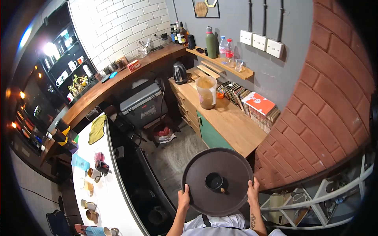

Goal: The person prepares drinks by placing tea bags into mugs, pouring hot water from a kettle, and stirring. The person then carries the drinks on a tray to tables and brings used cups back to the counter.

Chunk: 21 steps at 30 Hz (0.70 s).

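Observation:
A round dark brown serving tray (201, 163) is held level in front of my body. My left hand (184, 197) grips its left rim, thumb on top. On the opposite rim, my right hand (252, 190) has the same kind of hold. The fingers of both hands are mostly hidden under the tray. Near the tray's middle stands a small black cup (214, 181), with a small light brown spot at its lower right edge. Neither hand touches the cup.
A white counter (114, 188) on the left carries several cups and a green cloth (97, 129). Ahead, a wooden cabinet (236, 126) holds a large pitcher (206, 92), a kettle (180, 73) and a row of books (258, 106). A curved brick wall (311, 118) rises at right.

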Available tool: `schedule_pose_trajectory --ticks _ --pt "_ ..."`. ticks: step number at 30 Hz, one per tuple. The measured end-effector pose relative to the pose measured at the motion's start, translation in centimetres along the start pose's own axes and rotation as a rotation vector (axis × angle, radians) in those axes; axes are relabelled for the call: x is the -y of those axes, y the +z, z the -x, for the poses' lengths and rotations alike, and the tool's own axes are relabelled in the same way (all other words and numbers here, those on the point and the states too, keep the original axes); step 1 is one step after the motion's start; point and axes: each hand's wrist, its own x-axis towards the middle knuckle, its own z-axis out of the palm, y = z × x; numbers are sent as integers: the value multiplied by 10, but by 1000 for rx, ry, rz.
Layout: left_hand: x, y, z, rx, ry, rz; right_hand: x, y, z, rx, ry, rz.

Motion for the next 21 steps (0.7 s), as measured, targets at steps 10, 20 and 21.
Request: schedule_pose_trajectory --ticks 10,20,21 --pt "-33 108 -183 -51 -39 -300 -93 64 -195 -292 26 326" --pt "-45 210 -326 180 -93 -356 -88 89 -325 -466 64 575" --pt "-41 213 -339 192 -88 -371 -83 92 -329 -463 113 599"
